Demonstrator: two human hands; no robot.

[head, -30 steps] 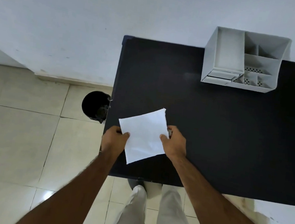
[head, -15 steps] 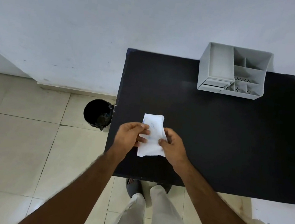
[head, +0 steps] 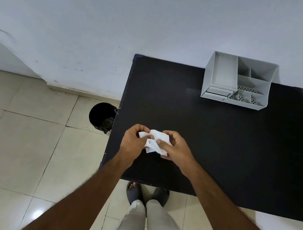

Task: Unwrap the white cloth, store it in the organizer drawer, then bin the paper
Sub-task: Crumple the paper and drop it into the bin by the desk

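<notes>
Since a second ago, flat sheet now crumpled: paper (head: 154, 141) bunched between left hand (head: 132, 142) and right hand (head: 175, 148), fingers clamped on it, above counter (head: 219, 142). Likely binning step; next, carry left to bin (head: 102, 116). Cloth not visible.

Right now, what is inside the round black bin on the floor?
The round black bin by the black table's left edge shows a dark crumpled mass, maybe a liner, at its lower right. The rest is too dark to read, and no white paper is visible.
</notes>
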